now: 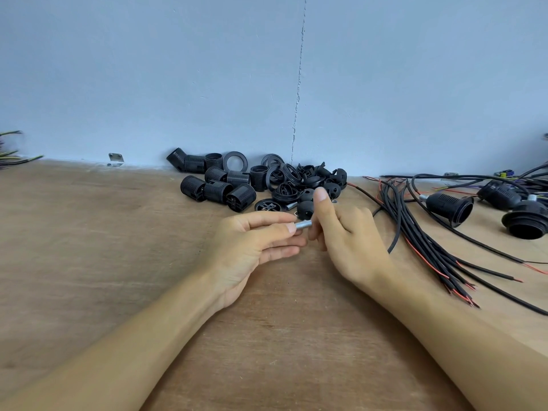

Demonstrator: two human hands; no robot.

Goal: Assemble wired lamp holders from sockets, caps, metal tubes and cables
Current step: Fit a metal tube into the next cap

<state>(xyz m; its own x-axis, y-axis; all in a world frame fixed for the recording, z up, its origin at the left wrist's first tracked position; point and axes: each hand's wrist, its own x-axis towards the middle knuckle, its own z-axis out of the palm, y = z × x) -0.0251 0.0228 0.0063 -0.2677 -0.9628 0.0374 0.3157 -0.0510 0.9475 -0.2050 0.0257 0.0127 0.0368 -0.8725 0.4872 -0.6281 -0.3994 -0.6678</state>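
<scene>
My left hand (pixel 255 247) pinches a short threaded metal tube (pixel 303 225) between thumb and fingers, holding it level above the wooden table (pixel 118 247). My right hand (pixel 344 232) meets the tube's right end with its fingers curled around it. A black dome cap (pixel 305 209) lies just behind the tube. Behind that is a pile of black ribbed sockets (pixel 219 185), with rings and caps (pixel 296 179) beside it. A bundle of black and red cables (pixel 415 229) lies to the right of my right hand.
Assembled lamp holders (pixel 450 207) with cables sit at the far right. A pale blue wall (pixel 267 84) runs along the back of the table. Loose wire ends (pixel 12 155) poke in at the far left, and a small metal bracket (pixel 115 159) stands by the wall.
</scene>
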